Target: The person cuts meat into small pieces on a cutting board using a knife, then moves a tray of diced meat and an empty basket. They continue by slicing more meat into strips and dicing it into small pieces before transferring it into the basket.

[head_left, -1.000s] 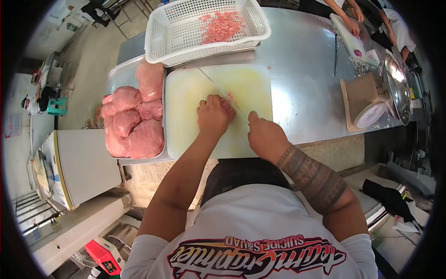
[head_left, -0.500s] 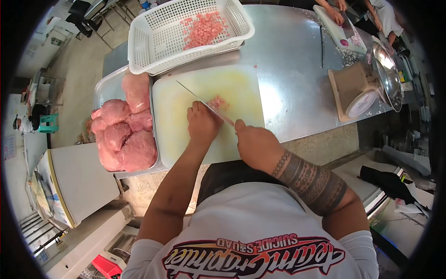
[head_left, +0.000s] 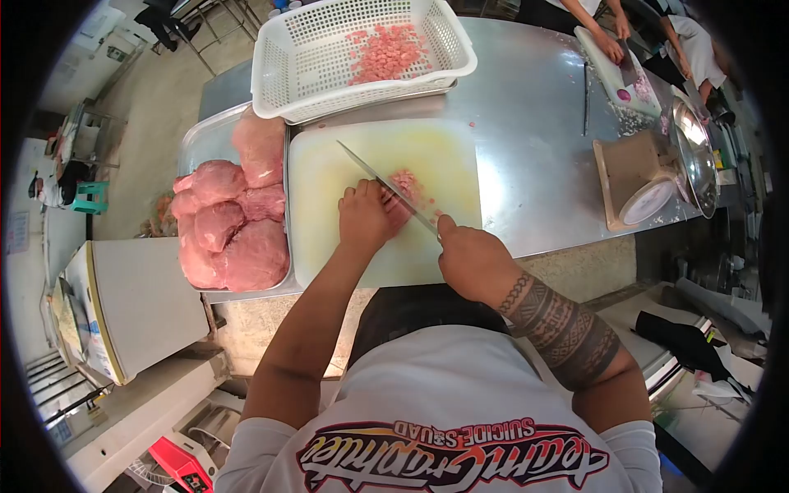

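My right hand (head_left: 477, 259) is closed around the handle of a long knife (head_left: 367, 168), its blade slanting up and to the left over the pale cutting board (head_left: 448, 148). Curled fingers of my left hand (head_left: 364, 215) press on a piece of raw meat (head_left: 397, 217) right beside the blade, partly hidden by hand and knife. Small diced meat (head_left: 408, 182) lies on the blade's far side. Left of the board, a metal tray (head_left: 200, 148) holds several large raw meat chunks (head_left: 216, 223).
Behind the board stands a white perforated basket (head_left: 283, 78) with diced meat (head_left: 389, 54) inside. A dial scale (head_left: 629, 177) with a steel pan sits at the right. At the far right, another person's hands (head_left: 611, 43) work with a knife over a second cutting board (head_left: 604, 57).
The view has shifted, so the table appears slightly farther right. The blade has moved relative to the meat, and more of the meat beside my left fingers now shows.
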`<state>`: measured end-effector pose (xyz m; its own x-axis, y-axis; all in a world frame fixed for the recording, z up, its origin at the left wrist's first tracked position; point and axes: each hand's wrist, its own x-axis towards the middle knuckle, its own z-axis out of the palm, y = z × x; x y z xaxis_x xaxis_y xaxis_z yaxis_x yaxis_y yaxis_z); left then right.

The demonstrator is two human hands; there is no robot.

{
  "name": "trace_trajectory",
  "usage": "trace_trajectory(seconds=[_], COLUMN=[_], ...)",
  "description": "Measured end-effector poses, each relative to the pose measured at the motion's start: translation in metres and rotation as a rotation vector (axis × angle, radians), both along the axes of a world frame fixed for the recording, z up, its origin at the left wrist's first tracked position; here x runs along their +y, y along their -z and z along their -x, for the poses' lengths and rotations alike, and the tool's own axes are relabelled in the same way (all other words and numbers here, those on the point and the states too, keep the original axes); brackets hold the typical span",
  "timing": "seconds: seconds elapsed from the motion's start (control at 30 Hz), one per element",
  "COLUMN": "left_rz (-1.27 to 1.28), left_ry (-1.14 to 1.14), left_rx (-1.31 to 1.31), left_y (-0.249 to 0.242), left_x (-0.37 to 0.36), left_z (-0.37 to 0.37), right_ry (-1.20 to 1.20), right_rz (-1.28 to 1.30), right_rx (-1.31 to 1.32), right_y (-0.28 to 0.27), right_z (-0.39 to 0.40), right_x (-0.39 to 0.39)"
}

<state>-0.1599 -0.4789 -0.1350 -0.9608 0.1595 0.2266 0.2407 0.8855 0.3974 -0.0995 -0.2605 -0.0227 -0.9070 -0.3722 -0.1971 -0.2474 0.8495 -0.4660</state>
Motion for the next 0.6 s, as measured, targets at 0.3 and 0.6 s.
trace_trajectory(seconds=[0.3,0.6], left_rz=[0.018,-0.039], left_ry=[0.003,-0.036], left_rx=[-0.001,-0.001], left_y=[0.026,0.022], left_x=[-0.003,-0.004], left_z=[0.002,0.001], right_ry=[0.014,-0.007], right_rz=[0.040,0.081], right_rx=[-0.066,-0.068], right_y=[0.025,0.048], right_z=[0.034,0.027], right_x=[-0.018,-0.024])
